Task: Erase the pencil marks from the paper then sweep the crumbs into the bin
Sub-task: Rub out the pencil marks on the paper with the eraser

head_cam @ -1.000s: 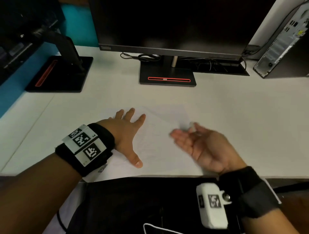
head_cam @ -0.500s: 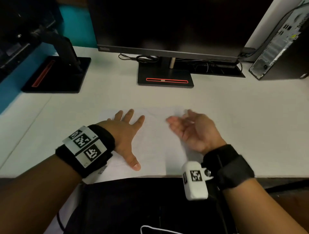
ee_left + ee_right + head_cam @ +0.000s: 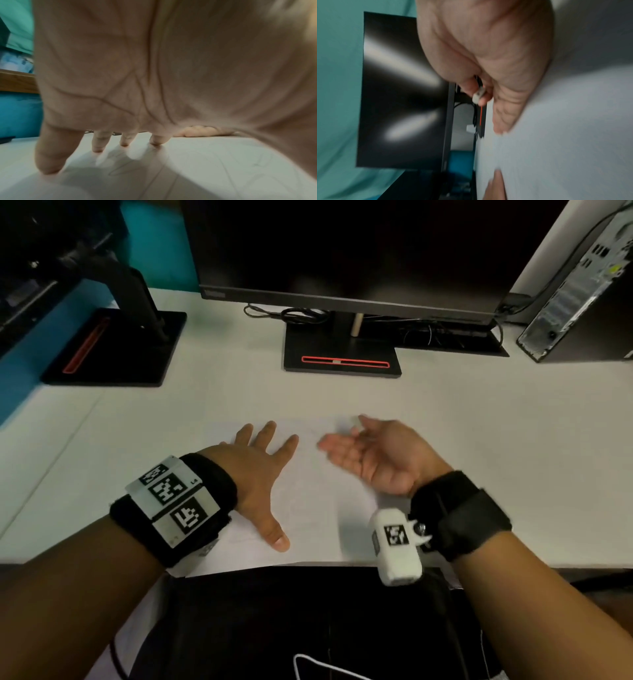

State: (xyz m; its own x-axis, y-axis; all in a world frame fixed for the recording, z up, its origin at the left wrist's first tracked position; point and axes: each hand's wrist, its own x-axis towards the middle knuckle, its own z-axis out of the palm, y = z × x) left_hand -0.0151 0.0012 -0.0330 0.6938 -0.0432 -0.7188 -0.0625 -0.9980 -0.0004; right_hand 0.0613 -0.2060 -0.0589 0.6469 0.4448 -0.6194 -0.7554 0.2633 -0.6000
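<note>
Left monitor stand (image 3: pixel 113 347): black base with red strip, far left of the white bench (image 3: pixel 479 440).

Left hand (image 3: pixel 255 474): flat, palm down, fingers (image 3: pixel 98 142) spread straight, tips pressing the paper (image 3: pixel 318 508).

Paper: white sheet flat on the bench at its near edge, under both hands; faint pencil lines (image 3: pixel 120 169) show on it in the left wrist view.

Monitor (image 3: pixel 342 251): dark screen at the back centre, its stand (image 3: pixel 342 361) black with a red strip, cables (image 3: pixel 294 314) behind.

Right hand (image 3: pixel 373 457): on its edge over the paper's right part, palm facing left, fingers loosely extended; thumb and finger pinch a small white eraser (image 3: pixel 477 96), blurred.

Computer tower (image 3: pixel 582 296): far right, at the back.
</note>
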